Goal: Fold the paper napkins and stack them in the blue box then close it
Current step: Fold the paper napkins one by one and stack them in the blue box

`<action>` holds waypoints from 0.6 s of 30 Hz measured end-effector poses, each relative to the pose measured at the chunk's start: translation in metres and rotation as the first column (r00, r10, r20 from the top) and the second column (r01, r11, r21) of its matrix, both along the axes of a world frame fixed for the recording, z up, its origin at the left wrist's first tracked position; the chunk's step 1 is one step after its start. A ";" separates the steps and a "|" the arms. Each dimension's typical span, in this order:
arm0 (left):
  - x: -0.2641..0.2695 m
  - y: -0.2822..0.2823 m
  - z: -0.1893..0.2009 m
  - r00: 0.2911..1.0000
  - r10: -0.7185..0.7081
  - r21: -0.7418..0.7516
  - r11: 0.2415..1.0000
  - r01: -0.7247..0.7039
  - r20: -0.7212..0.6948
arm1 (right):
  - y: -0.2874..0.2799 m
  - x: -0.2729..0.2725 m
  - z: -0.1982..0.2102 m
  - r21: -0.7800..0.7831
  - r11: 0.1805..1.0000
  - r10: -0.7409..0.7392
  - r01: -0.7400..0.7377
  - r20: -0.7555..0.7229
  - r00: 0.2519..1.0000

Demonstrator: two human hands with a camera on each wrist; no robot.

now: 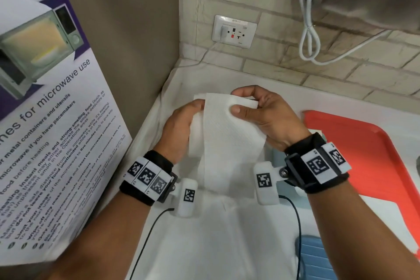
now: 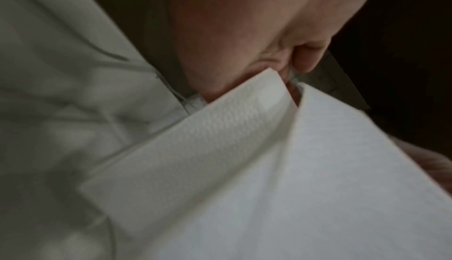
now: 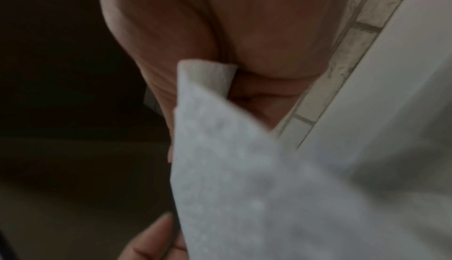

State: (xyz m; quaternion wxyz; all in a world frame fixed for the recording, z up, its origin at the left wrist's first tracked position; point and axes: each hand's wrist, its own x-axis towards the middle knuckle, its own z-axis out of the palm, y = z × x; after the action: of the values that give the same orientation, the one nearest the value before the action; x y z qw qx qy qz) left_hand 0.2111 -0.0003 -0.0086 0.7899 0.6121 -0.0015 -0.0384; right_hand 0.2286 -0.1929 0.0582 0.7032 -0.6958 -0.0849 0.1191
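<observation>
A white embossed paper napkin (image 1: pixel 225 136) hangs above the counter, held up between both hands. My left hand (image 1: pixel 181 127) grips its left edge, fingers hidden behind the paper. My right hand (image 1: pixel 256 107) pinches the top right corner, thumb on the front. In the left wrist view the napkin (image 2: pixel 269 167) shows a turned-over flap under my palm. In the right wrist view the napkin (image 3: pixel 244 186) runs between thumb and fingers. A blue box part (image 1: pixel 316 259) shows at the lower right, partly behind my right forearm; I cannot tell lid from box.
A white cloth (image 1: pixel 222 245) covers the counter. A red tray (image 1: pixel 372 154) lies to the right. A microwave poster (image 1: pixel 52 120) stands on the left. A wall socket (image 1: pixel 234 30) with a white cable (image 1: pixel 311 29) is on the brick wall behind.
</observation>
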 end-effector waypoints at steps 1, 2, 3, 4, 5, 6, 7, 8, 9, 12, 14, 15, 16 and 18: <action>-0.002 -0.002 -0.001 0.999 -0.032 -0.050 0.998 0.031 -0.032 | 0.002 0.001 -0.003 -0.008 1.000 -0.018 0.018 -0.002 1.000; -0.003 -0.003 -0.001 0.999 -0.040 -0.045 0.998 0.038 -0.028 | 0.003 0.002 -0.004 -0.015 0.999 -0.032 0.032 -0.003 0.999; -0.004 -0.005 -0.002 1.000 -0.028 -0.016 0.999 0.028 -0.002 | 0.005 0.003 -0.006 -0.016 0.999 -0.043 0.043 -0.006 0.999; -0.004 -0.007 -0.003 0.999 -0.014 0.027 1.000 0.013 0.036 | 0.006 0.003 -0.008 -0.010 0.999 -0.047 0.047 -0.013 0.999; -0.005 -0.009 -0.003 0.998 0.000 0.049 0.999 -0.003 0.064 | 0.006 0.003 -0.010 0.002 0.999 -0.047 0.047 -0.030 0.998; -0.003 -0.009 -0.005 0.996 0.023 0.059 0.998 -0.028 0.084 | 0.006 0.003 -0.012 0.015 0.999 -0.047 0.047 -0.059 0.997; -0.003 -0.008 -0.006 0.994 0.042 0.050 0.998 -0.047 0.097 | 0.005 0.002 -0.013 0.030 0.998 -0.044 0.047 -0.097 0.994; -0.001 -0.006 -0.007 0.993 0.057 0.032 0.998 -0.060 0.105 | 0.003 0.001 -0.014 0.047 0.998 -0.037 0.044 -0.138 0.990; 0.000 -0.003 -0.008 0.993 0.066 0.013 0.998 -0.068 0.102 | 0.001 0.000 -0.015 0.066 0.997 -0.028 0.040 -0.171 0.985; 0.002 0.002 -0.005 0.994 0.076 -0.021 0.997 -0.075 0.084 | -0.007 -0.002 -0.019 0.067 0.996 -0.041 0.056 -0.207 0.977; 0.004 0.004 -0.005 0.993 0.089 -0.012 0.996 -0.088 0.076 | -0.009 -0.003 -0.020 0.067 0.993 -0.080 0.096 -0.211 0.974; 0.005 0.005 -0.006 0.993 0.091 -0.004 0.996 -0.091 0.076 | -0.010 -0.003 -0.021 0.065 0.992 -0.093 0.109 -0.209 0.974; 0.006 0.006 -0.008 0.993 0.091 0.002 0.996 -0.092 0.076 | -0.010 -0.003 -0.021 0.059 0.991 -0.105 0.119 -0.203 0.973; 0.008 0.006 -0.010 0.992 0.103 0.002 0.995 -0.103 0.080 | -0.013 -0.003 -0.021 0.042 0.986 -0.151 0.161 -0.183 0.972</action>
State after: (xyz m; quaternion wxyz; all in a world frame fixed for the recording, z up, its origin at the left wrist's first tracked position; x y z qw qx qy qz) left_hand 0.2192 0.0058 -0.0184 0.7883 0.6146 -0.0012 0.0268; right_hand 0.2258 -0.2060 0.0373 0.7346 -0.6666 0.0302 0.1229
